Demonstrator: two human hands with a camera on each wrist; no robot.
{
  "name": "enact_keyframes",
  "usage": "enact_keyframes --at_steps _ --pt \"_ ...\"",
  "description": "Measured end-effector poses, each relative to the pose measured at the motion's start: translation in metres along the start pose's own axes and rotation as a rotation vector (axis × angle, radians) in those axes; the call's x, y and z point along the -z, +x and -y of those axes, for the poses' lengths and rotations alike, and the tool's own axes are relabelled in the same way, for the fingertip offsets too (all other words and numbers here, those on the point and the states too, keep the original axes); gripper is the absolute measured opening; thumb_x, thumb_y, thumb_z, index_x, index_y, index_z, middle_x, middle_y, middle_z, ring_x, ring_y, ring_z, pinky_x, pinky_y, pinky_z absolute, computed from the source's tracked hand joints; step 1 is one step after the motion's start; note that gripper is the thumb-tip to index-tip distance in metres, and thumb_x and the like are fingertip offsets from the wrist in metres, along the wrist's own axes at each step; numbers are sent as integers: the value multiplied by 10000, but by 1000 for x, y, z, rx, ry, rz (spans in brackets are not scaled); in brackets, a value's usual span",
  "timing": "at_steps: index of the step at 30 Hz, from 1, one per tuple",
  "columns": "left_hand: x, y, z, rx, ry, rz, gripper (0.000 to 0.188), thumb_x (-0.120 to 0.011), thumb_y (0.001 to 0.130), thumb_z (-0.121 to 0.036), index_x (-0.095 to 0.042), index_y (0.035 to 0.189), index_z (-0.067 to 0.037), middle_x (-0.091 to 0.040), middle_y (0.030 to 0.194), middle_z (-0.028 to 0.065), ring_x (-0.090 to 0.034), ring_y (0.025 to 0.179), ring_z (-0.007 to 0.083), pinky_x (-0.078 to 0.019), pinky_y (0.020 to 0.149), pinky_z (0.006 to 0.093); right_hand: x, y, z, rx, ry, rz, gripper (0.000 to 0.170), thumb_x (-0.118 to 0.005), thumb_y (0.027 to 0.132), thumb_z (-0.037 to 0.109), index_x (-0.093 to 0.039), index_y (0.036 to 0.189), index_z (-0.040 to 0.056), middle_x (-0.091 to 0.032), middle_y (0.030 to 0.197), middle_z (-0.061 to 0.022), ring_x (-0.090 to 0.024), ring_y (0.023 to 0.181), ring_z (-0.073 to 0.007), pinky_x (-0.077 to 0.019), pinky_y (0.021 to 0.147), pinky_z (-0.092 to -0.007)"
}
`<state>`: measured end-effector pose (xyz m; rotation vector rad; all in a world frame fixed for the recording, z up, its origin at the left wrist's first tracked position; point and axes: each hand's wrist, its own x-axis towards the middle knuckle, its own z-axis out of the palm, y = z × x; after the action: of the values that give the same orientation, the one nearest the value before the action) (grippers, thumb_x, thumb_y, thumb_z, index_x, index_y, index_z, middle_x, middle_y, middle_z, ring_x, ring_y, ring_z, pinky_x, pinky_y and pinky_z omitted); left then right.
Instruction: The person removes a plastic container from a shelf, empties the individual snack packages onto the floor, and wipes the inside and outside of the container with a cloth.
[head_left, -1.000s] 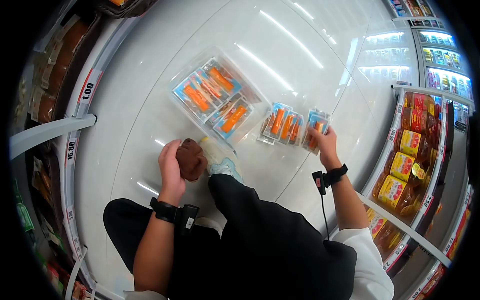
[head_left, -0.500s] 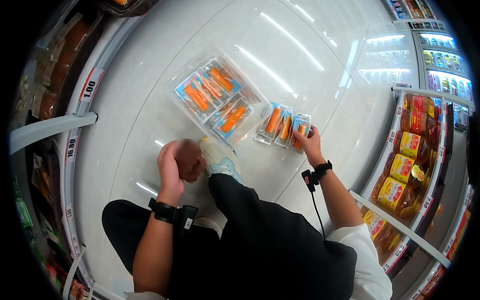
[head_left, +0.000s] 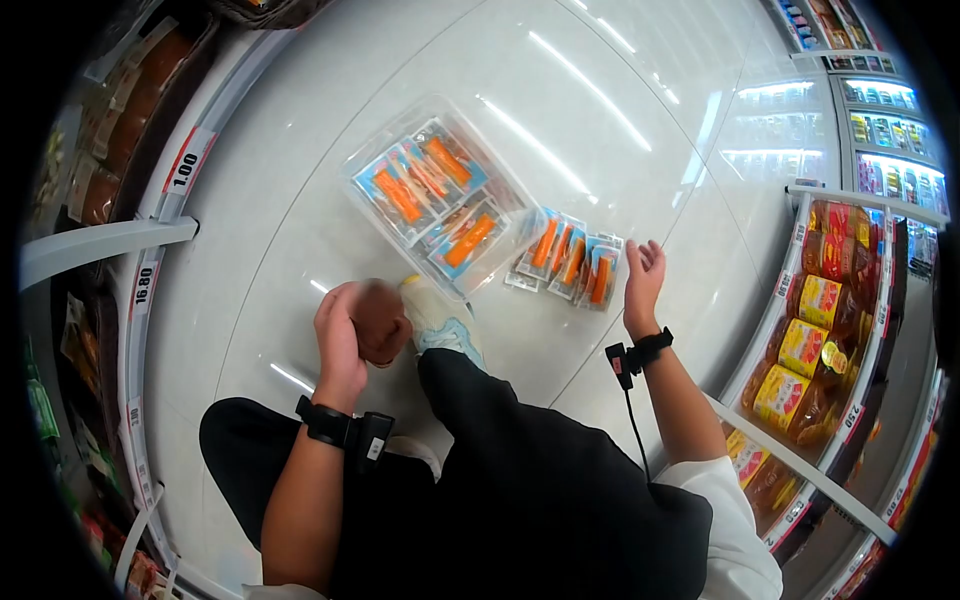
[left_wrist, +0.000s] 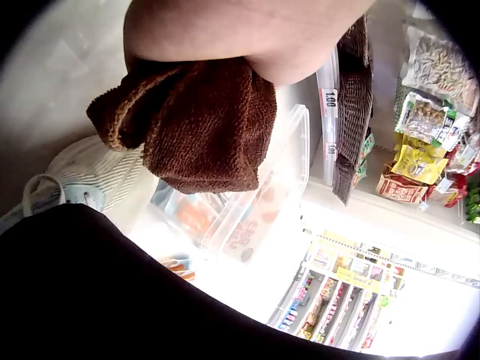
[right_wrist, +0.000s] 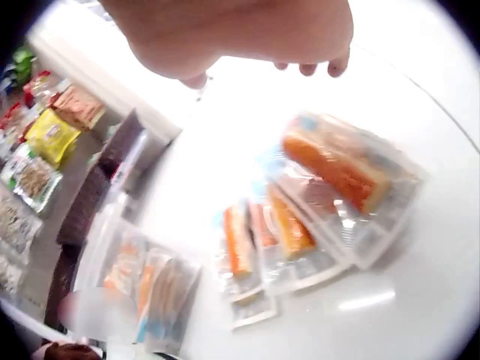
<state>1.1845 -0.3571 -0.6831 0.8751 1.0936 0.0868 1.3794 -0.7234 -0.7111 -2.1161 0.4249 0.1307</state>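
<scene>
The glossy tiled floor [head_left: 270,300] runs between a shelf rack on the left [head_left: 155,270] and another on the right [head_left: 805,340] (that one carries packages with yellow labels). A clear plastic bin [head_left: 500,165] sits on the floor at the far middle, holding packets with orange contents [head_left: 470,238]. Just to its right, a loose group of similar packets [head_left: 572,262] lies overlapping on the floor. The right hand [head_left: 643,290] is beside the rightmost of them, its fingers loosely bent, spread and holding nothing. Nearer and left, the left hand [head_left: 340,335] has its fingers curled round a brown cloth [head_left: 380,322], beside a pale shoe [head_left: 440,320].
</scene>
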Motion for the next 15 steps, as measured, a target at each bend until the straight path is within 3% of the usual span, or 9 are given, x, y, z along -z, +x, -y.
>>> enact_keyframes --at_steps 1,2,3,5,9,15 --pt "0 -1 -1 2 0 6 218 -584 955 -222 -645 1075 -51 -617 1051 32 -589 1008 148 -472 893 299 -5 -3 16 121 19 -58 634 -701 913 304 -421 1387 -10 -516 1333 -174 -495 1237 -266 -406 1040 -391" --pt "-1 -1 -1 1 -2 3 218 -584 955 -222 -645 1075 -51 -617 1051 32 -589 1008 148 -472 893 299 -15 -7 32 326 2 -82 419 -650 952 204 -521 1284 -16 -587 1206 -140 -555 1156 -224 -449 989 -343" --pt "-1 -1 -2 -8 4 -6 216 -572 965 -214 -633 1073 -37 -632 1037 46 -601 989 151 -485 887 299 -24 -15 56 326 3 -79 419 -650 952 204 -521 1284 -16 -587 1206 -140 -555 1156 -224 -449 989 -343" --pt "0 0 -2 -18 10 -15 215 -560 975 -206 -620 1071 -23 -647 1023 59 -614 970 154 -498 882 300 -42 -37 112 666 -33 223 342 -675 908 158 -575 1192 -4 -617 1145 -134 -595 1087 -214 -460 963 -368" --pt "1 3 1 -1 -11 -1 211 -582 958 -217 -647 1074 -54 -619 1057 31 -583 1017 148 -466 907 297 -109 -59 178 793 -133 654 341 -659 885 131 -571 1168 -36 -615 1130 -202 -602 1088 -336 -477 956 -410" --pt "-2 1 0 1 -42 -16 208 -600 952 -217 -639 1064 -45 -625 1035 36 -587 994 144 -470 898 294 -204 -53 153 665 -512 684 515 -656 842 195 -469 1236 -78 -491 1273 -276 -463 1251 -442 -439 1003 -500"
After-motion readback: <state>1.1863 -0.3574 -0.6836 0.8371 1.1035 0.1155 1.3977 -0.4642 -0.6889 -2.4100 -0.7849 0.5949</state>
